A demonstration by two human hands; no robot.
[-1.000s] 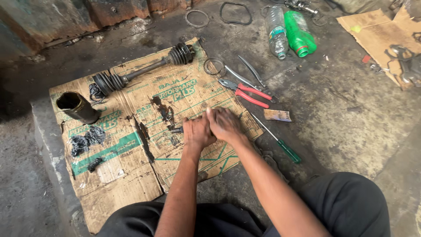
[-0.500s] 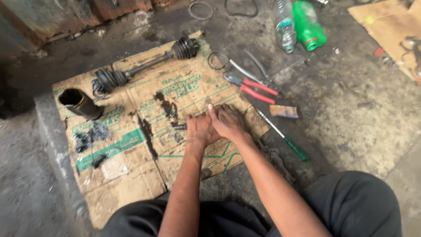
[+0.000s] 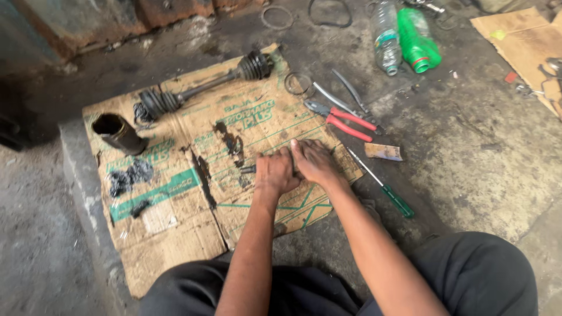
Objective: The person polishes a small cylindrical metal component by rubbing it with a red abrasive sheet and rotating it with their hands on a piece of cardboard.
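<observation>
- The left hand (image 3: pixel 276 171) is curled into a fist on the cardboard sheet (image 3: pixel 175 234), closed round a small dark metal piece (image 3: pixel 248 169).
- Only the tip of that piece shows, sticking out past the thumb side of the left hand; its long axis runs roughly level across the view, pointing to the view's left, toward a dark grease smear (image 3: pixel 232 140). What the rest of it looks like cannot be told, as the fingers hide it.
- The right hand (image 3: pixel 315 162) lies just beside the left one, touching it, palm down with fingers bent narrow over the same spot; whether it grips the piece or only presses on the cardboard cannot be told.
- The piece sits near the middle of the cardboard, which lies on the concrete floor (image 3: pixel 480 152).
- At the far edge of the cardboard lies a drive shaft (image 3: pixel 205 88) with ribbed rubber boots at both ends, slanting from lower left to upper right.
- A dark metal cylinder (image 3: pixel 120 133) rests on its side near the cardboard's left edge, open mouth facing up-left.
- Right of the hands: a green-handled screwdriver (image 3: pixel 383 186), red-handled pliers (image 3: pixel 342 120), and a small flat packet (image 3: pixel 383 152).
- Farther off lie a clear bottle (image 3: pixel 386 38) and a green bottle (image 3: pixel 417 40), side by side.
</observation>
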